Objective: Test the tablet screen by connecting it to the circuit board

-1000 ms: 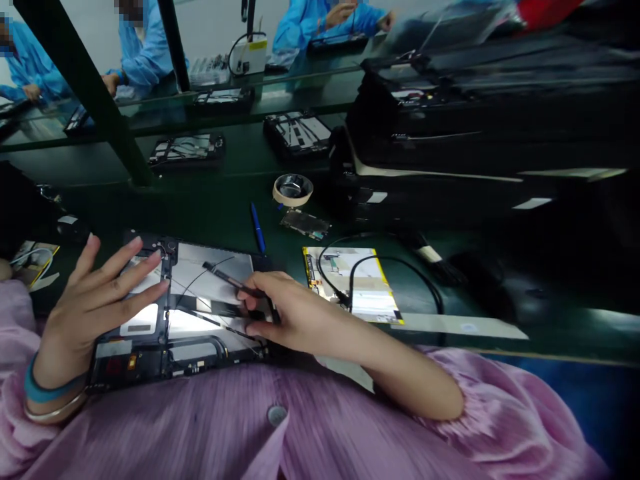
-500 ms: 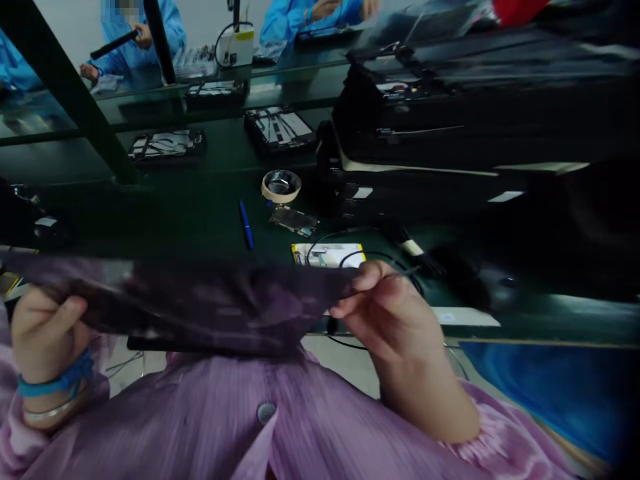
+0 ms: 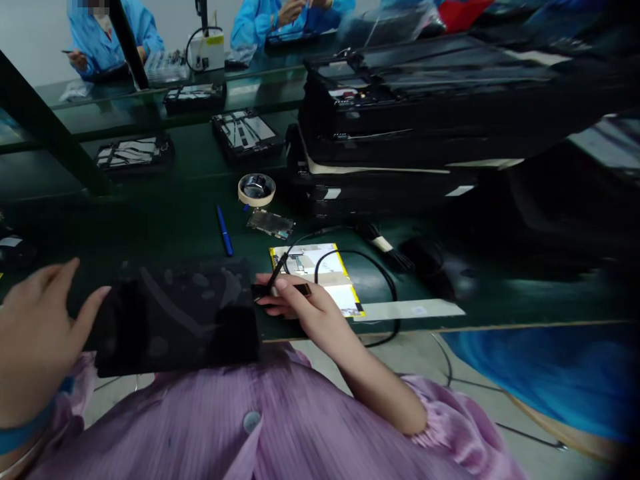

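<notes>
Black and glossy, the tablet (image 3: 175, 317) lies face up at the near edge of the green bench (image 3: 165, 220), its lower edge hanging just over the person's lilac shirt (image 3: 260, 427). The left hand (image 3: 35, 333) rests at the tablet's left edge with fingers spread and loose, gripping nothing; fingertips touch or nearly touch the dark surface, and the blur hides which. The right hand (image 3: 305, 307) sits just beside the tablet's right edge, thumb and fingers pinched on a thin dark tool (image 3: 277, 272) that slants up and away from the hand. The tool's lower tip is near the tablet's right corner; whether it touches is unclear.

Just beyond the right hand lies a yellow-edged sheet (image 3: 325, 273), with a black cable (image 3: 370, 267) looping over it and off the bench edge. A white strip (image 3: 410, 309) lies along the bench edge to the right of the sheet. Farther back are a blue pen (image 3: 225, 230), a small circuit board (image 3: 271, 224) and a tape roll (image 3: 256, 189). A tall stack of dark trays (image 3: 400, 133) fills the right side. Opened tablets (image 3: 245, 133) lie on the far part of the bench, and people in blue coats (image 3: 107, 37) work behind it.
</notes>
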`<act>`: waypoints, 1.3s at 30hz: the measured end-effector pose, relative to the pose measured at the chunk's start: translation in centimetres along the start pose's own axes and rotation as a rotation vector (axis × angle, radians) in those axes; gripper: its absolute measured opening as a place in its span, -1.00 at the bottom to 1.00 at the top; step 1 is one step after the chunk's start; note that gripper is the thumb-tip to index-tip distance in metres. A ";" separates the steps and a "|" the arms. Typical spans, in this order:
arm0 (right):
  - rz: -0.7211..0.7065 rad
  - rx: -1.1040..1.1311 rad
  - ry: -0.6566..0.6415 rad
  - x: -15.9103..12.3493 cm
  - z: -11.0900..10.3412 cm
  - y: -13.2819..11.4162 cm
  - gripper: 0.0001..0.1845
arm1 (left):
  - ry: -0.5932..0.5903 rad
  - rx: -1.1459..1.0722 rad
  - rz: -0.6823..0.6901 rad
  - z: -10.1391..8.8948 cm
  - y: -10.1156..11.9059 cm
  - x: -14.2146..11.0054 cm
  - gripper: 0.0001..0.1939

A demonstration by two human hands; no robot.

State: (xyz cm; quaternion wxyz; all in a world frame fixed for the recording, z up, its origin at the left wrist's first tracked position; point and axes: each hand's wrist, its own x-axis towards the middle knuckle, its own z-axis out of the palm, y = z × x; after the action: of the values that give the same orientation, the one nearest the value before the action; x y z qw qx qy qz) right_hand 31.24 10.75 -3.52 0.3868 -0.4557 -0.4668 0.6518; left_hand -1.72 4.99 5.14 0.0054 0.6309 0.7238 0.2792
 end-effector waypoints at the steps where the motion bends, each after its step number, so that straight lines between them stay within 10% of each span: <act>1: 0.004 0.007 -0.005 0.1 0.0 -0.1 -0.39 | -0.021 0.060 0.096 -0.2 1.3 0.1 -0.42; 6: -0.062 -0.098 0.052 0.5 -1.0 -0.9 -0.45 | -0.405 -0.079 0.558 4.5 10.4 1.2 -0.62; 11: -0.351 -0.302 0.149 -0.2 -2.7 -2.2 -0.67 | -0.989 -0.346 0.467 12.3 15.5 5.1 -0.57; 15: -0.409 -0.252 0.166 -2.0 -4.5 -2.4 -0.76 | -1.148 -0.550 0.344 14.5 15.1 7.4 -0.63; 23: -0.124 -0.111 0.092 -1.3 -5.4 -1.4 -0.47 | -0.913 -0.660 0.284 14.4 15.8 5.3 -0.72; 31: -0.211 -0.429 0.160 0.2 -4.5 -1.7 -0.63 | -0.507 -0.368 0.654 14.2 16.1 3.1 -0.86; 39: -0.278 -0.559 0.145 0.7 -5.0 -0.9 -0.73 | -0.424 -0.246 0.764 14.2 14.9 3.9 -0.88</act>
State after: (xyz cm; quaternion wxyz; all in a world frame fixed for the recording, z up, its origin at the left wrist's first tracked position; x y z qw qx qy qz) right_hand 35.92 12.95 -3.57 0.3644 -0.5215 -0.6567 0.4050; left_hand 16.21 14.98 0.63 0.1252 0.8908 0.3832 0.2096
